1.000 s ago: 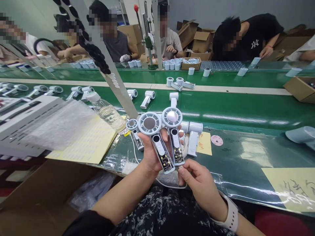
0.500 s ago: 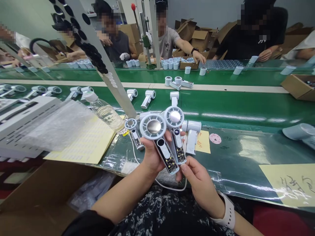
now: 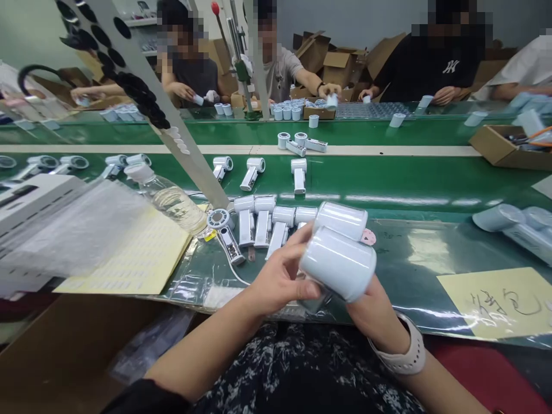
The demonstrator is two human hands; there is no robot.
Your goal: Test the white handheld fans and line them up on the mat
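My hands hold two pale blue-white cylindrical fan housings close to the camera. The larger housing lies across my right hand, and the fingers of my left hand press against its left side. A second housing sits just above it, touching the fingertips of my left hand. The handles or open parts of these pieces are hidden. Beyond my hands, a row of several white handheld fans stands on the green belt. An open fan head with a circuit-board handle lies to the left, trailing a white cable.
A water bottle lies on yellow paper beside bubble wrap and a white box. A diagonal pole crosses the left. A handwritten yellow note lies right. Co-workers sit across the belt among cardboard boxes.
The round fan heads with see-through handles have left my hands, which now hold two pale cylinders nearer the camera. The view has shifted, and a row of white fans shows on the belt.
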